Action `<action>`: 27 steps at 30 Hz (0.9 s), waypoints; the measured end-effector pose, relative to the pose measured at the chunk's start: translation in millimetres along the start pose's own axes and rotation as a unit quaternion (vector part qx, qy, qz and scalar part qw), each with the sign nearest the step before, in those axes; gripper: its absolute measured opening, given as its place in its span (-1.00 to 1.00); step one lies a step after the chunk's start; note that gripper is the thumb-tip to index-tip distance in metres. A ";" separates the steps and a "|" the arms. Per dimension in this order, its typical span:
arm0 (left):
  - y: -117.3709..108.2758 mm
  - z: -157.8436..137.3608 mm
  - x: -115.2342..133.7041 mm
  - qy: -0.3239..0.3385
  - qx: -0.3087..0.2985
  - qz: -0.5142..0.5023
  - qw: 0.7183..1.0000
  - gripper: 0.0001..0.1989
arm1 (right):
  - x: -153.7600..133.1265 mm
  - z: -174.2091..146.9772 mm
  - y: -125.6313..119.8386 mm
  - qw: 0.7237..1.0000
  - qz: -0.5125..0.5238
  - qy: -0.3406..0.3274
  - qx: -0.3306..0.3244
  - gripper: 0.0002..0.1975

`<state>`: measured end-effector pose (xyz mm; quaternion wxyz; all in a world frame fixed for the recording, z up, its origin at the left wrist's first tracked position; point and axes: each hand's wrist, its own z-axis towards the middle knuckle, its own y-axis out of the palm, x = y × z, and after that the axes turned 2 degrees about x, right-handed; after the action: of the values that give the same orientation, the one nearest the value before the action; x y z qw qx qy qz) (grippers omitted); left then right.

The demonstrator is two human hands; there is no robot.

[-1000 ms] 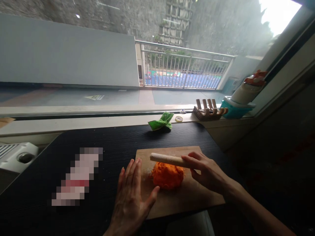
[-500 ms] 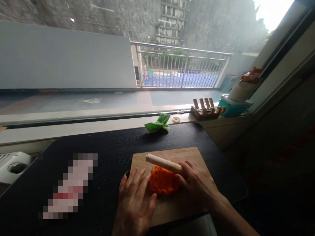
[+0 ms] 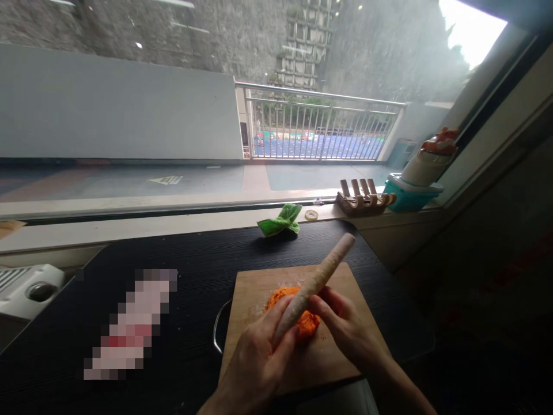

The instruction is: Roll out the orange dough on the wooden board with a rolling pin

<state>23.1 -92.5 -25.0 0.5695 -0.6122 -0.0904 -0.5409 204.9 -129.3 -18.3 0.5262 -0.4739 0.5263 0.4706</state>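
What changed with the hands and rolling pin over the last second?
Left hand moved right from the cutting board's left edge and took hold of the rolling pin. Pin's free end swung from left to far right. Right hand remains at the pin; grip unclear. Orange dough still on board; green cloth unmoved.

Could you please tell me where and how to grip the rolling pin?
Probably grip the rolling pin by its far end, from the far right: it slants that way, that round end sticking out free, while the left hand holds the near end and the right hand is at its middle.
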 end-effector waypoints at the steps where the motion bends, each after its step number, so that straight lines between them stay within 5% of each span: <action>1: -8.8 -2.0 -7.1 0.001 -0.019 0.006 1.000 -0.56 | -1.4 -2.7 -10.4 0.997 -0.081 -0.005 0.007 -0.68; 6: -45.4 -15.8 -39.4 0.012 -0.100 0.044 0.994 -0.62 | -13.9 8.9 -39.2 0.906 -0.371 -0.122 0.165 -0.72; 10: -46.6 -18.9 -46.5 -0.003 -0.078 0.064 0.995 -0.66 | -7.0 40.5 -9.1 0.868 -0.452 -0.186 0.087 -0.66; 14: -34.1 -18.9 -45.1 -0.101 0.042 -0.008 0.994 -0.71 | 12.8 63.5 15.9 0.853 -0.505 -0.129 0.039 -0.59; 18: -22.9 -15.4 -45.1 -0.208 0.184 -0.079 0.957 -0.64 | 16.9 74.9 20.1 0.850 -0.523 -0.053 0.035 -0.57; 24: -16.3 -18.3 -55.6 -0.166 0.201 -0.035 0.965 -0.66 | 20.7 51.5 17.9 0.812 -0.573 -0.106 0.013 -0.55; 27: -14.2 -14.9 -54.9 -0.202 0.241 -0.027 0.949 -0.61 | 20.5 57.5 18.8 0.809 -0.581 -0.082 0.022 -0.55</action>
<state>-17.5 -71.8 -62.0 0.6551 -0.5508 -0.3474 -0.3832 192.5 -70.1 -39.0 0.7530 -0.6393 0.1177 0.1025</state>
